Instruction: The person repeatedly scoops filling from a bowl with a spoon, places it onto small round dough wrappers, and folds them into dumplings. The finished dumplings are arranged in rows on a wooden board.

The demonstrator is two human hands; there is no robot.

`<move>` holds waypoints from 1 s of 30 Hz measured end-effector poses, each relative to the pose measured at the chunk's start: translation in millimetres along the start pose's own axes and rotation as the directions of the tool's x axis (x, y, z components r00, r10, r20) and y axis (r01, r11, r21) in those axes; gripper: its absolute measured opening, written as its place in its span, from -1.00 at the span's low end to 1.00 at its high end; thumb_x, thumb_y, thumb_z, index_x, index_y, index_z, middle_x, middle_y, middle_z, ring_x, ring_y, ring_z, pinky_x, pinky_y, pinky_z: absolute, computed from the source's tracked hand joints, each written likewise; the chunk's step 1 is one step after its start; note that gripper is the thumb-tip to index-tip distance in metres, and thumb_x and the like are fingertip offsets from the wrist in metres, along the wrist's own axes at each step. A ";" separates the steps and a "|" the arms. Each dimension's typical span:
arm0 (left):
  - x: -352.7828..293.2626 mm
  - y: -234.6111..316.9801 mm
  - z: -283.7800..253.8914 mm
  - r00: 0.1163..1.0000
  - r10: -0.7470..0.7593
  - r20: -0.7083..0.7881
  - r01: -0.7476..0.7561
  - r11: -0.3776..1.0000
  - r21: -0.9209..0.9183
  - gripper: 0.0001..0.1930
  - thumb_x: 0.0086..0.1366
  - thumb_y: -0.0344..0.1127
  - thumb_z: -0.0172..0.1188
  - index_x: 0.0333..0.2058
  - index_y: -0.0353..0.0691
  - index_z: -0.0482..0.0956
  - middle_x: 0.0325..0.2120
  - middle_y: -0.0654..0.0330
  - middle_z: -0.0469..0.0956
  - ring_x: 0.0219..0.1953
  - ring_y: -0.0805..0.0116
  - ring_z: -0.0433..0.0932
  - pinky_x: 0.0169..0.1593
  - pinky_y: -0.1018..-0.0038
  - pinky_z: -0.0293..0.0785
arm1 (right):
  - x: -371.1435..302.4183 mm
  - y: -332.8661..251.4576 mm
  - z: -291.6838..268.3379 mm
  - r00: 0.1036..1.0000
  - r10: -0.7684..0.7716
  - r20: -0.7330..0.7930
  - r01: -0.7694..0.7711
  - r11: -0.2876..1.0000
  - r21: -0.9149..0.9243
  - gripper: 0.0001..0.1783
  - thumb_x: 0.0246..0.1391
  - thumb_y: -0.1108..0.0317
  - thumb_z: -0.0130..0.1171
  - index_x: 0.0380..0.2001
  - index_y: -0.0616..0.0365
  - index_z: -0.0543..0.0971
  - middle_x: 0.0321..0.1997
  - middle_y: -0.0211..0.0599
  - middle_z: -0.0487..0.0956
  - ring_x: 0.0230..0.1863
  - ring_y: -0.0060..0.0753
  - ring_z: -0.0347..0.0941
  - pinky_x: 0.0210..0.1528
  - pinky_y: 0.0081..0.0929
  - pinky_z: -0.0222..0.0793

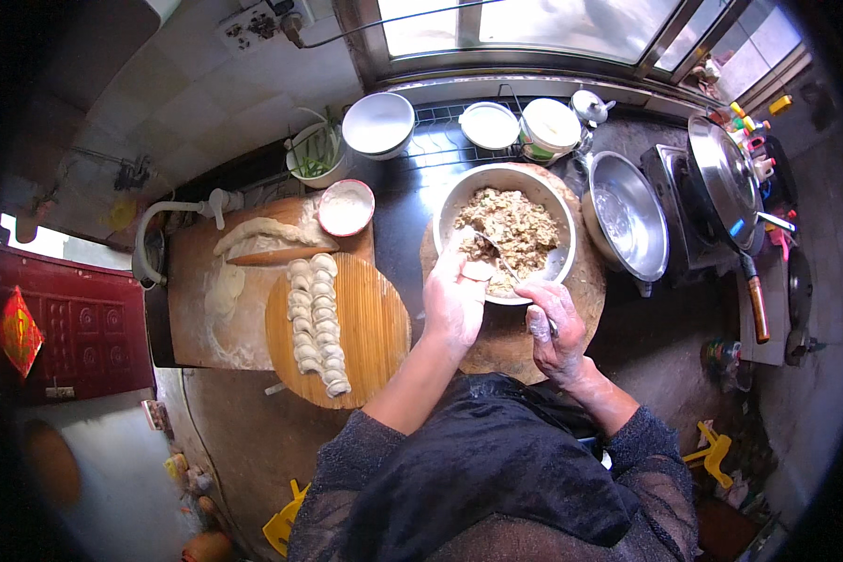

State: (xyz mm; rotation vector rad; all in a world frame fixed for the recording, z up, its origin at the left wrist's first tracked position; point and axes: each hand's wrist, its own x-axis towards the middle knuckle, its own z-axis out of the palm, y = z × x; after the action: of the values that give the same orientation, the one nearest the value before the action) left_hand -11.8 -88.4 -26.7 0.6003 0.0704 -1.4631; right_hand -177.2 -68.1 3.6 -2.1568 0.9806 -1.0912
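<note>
1 rnd board, L [377, 309]: wood, looks smooth. 1 lg basin [630, 201]: metal, glossy. Filling mix [520, 214]: rough, lumpy.

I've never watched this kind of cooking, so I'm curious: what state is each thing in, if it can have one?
Left grip: holding what looks like a wrapper
Right grip: closed around a metal utensil
Filling bowl: uncovered, partly filled
Dumplings: folded, in two rows
Dough roll: uncovered, stretched long
Red-rimmed bowl: uncovered, holding white powder
Steel basin: uncovered
Pan lid: in place
</note>
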 end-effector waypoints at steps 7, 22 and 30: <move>1.5 -10.6 -0.7 0.967 0.249 0.051 -0.232 0.782 0.579 -0.56 0.27 -0.57 0.19 0.12 -0.41 0.35 -0.02 0.08 0.52 -0.03 0.37 0.54 0.07 0.47 0.51 | 2.3 -8.7 4.7 0.999 -0.035 0.041 0.036 0.999 -0.020 -0.72 0.21 0.55 0.09 -0.01 0.32 0.55 -0.10 0.00 0.57 -0.05 0.03 0.51 0.04 -0.22 0.45; -7.5 11.5 -14.1 0.980 0.108 0.168 -0.149 0.955 0.257 -0.61 0.36 -0.58 -0.01 0.14 -0.48 0.26 0.08 -0.14 0.47 0.08 0.05 0.55 0.22 0.28 0.48 | 0.6 0.7 -29.3 0.983 0.179 -0.042 -0.176 0.982 0.066 -0.79 0.25 0.53 0.02 -0.11 0.32 0.57 -0.16 -0.01 0.58 -0.10 -0.03 0.54 -0.01 -0.27 0.46; -13.4 -5.2 -11.2 0.970 0.233 0.065 -0.226 0.771 0.595 -0.63 0.34 -0.51 0.21 0.09 -0.38 0.38 -0.08 0.13 0.54 -0.08 0.40 0.57 -0.01 0.50 0.53 | -4.1 -8.6 -7.9 0.996 -0.052 0.075 0.053 0.999 -0.011 -0.77 0.18 0.56 0.09 -0.09 0.32 0.57 -0.13 -0.02 0.60 -0.08 -0.01 0.56 -0.02 -0.23 0.50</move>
State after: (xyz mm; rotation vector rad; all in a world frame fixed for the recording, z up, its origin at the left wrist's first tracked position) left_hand -15.0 -71.5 -32.7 1.0956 -0.4675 -1.2269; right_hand -182.4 -60.7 12.2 -2.2282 0.9050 -1.0231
